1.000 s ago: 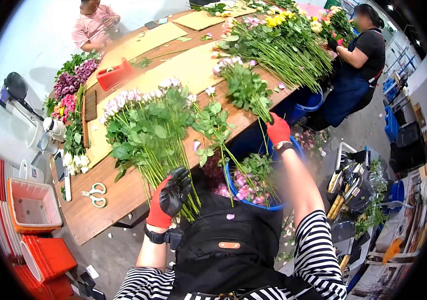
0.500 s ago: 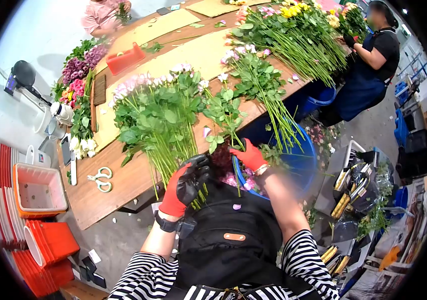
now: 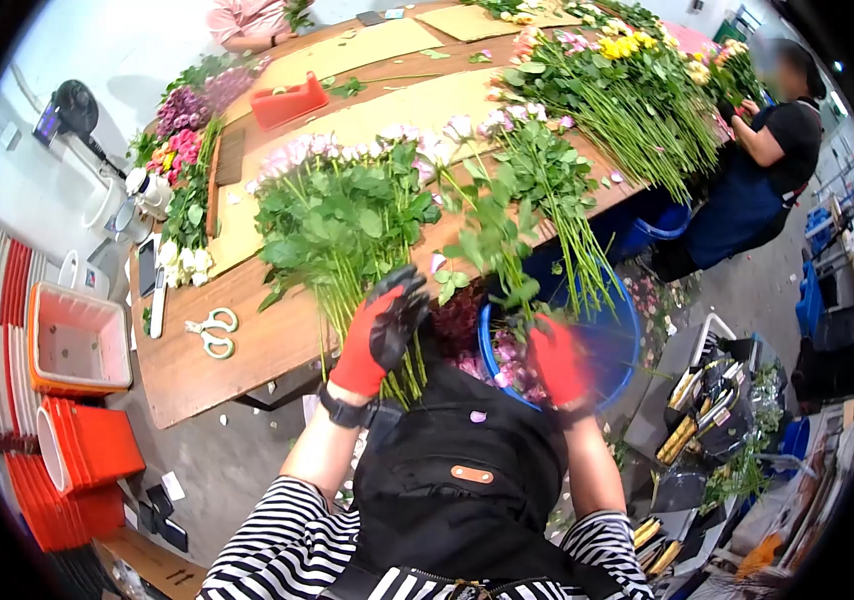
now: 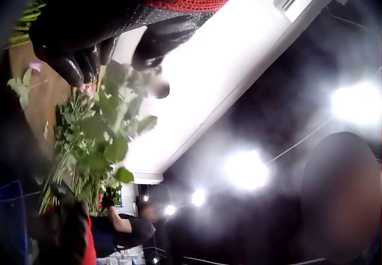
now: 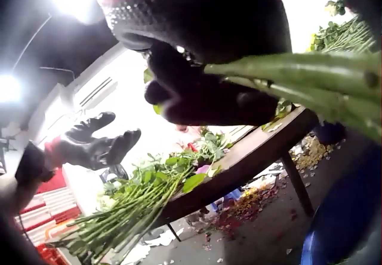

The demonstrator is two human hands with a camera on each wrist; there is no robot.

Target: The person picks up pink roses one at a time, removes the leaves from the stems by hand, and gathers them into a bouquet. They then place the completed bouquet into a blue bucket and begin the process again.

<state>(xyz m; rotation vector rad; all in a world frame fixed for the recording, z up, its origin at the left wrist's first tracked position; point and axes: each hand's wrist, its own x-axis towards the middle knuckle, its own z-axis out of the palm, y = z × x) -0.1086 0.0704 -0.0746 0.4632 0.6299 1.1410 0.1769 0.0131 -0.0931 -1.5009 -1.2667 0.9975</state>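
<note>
My right hand (image 3: 559,362), in a red glove with a black palm, grips a few leafy rose stems (image 5: 298,77) over the front of the table. The leafy upper part of these roses (image 3: 497,245) stands up above the hand, blurred. My left hand (image 3: 379,335), gloved alike, is held by the cut ends of a pile of pale pink roses (image 3: 337,225); its fingers (image 5: 122,148) are spread and hold nothing in the right wrist view. Beside the held roses lies another bunch of pink roses (image 3: 557,190), its stems reaching past the table edge.
Below the edge stands a blue bucket (image 3: 635,340) with pink blooms and leaves in it. White-handled scissors (image 3: 215,332) and a red tape dispenser (image 3: 287,102) lie on the wooden table (image 3: 187,375). Orange crates (image 3: 97,445) stand at left. Another person (image 3: 767,170) works at right.
My right hand left the far bunch on the table, reached the small group of roses nearer me, and lifted it up off the table. My left hand stays by the pile's stems.
</note>
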